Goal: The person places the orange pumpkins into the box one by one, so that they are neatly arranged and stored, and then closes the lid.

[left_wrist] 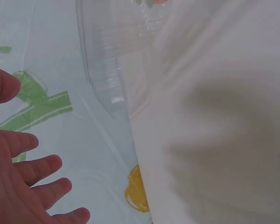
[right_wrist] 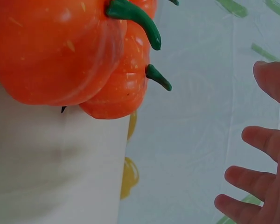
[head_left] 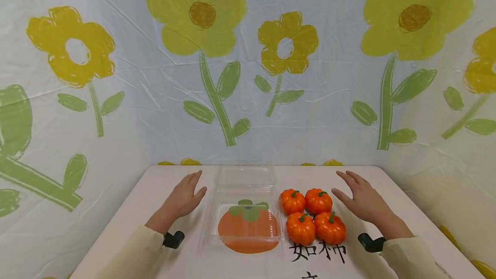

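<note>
Four is too many to count here, so several small orange pumpkins (head_left: 301,229) with green stems sit in a tight cluster right of the table's middle. Left of them lies a clear plastic clamshell box (head_left: 248,238), its lid (head_left: 245,179) folded back toward the wall. My left hand (head_left: 185,197) hovers beside the box's left side, fingers extended, holding nothing. My right hand (head_left: 364,199) is held to the right of the pumpkins, fingers spread and nothing in them. In the right wrist view a pumpkin (right_wrist: 51,51) looms large, apart from the fingertips (right_wrist: 252,135).
The white table (head_left: 128,227) carries a printed orange persimmon seen through the box, and black characters (head_left: 317,252) below the pumpkins. A flower-printed cloth (head_left: 329,111) hangs behind and at both sides. Black wrist devices (head_left: 173,239) are strapped near both sleeves.
</note>
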Demonstrator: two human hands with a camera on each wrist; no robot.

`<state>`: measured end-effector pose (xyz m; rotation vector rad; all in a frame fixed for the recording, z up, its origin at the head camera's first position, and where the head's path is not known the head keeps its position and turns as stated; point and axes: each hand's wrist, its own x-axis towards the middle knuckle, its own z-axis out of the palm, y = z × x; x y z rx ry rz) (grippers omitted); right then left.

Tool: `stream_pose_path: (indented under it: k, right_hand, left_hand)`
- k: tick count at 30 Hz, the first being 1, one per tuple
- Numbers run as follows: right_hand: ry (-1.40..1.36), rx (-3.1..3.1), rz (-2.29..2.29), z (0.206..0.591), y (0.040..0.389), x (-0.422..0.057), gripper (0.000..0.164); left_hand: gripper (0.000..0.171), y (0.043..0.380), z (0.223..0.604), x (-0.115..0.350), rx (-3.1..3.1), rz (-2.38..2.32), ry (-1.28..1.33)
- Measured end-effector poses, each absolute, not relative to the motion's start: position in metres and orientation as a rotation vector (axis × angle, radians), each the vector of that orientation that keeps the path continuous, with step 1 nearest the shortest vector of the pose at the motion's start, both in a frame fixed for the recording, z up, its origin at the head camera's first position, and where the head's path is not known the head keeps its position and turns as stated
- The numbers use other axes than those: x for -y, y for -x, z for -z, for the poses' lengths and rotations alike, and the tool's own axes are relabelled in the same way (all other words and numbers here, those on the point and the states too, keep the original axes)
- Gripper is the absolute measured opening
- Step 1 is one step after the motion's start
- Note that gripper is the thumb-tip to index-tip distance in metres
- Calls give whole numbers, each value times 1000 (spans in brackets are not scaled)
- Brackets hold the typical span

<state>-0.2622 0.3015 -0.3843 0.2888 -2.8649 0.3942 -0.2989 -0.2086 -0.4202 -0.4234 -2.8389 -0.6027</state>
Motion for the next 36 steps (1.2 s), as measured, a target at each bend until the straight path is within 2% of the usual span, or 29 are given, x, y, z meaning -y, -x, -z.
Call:
stream_pose_path:
  k: [14, 26, 36]
  right_hand:
    - [-318, 2876, -474, 395, 250, -297, 70]
    - [-357, 2883, -548, 408, 242, -293, 67]
    - [-311, 2954, -565, 414, 236, -286, 71]
  left_hand:
    - [65, 286, 423, 202, 2851, 743, 395]
    - [64, 284, 441, 205, 2886, 885, 349]
    - [59, 279, 447, 202, 2872, 1008, 316]
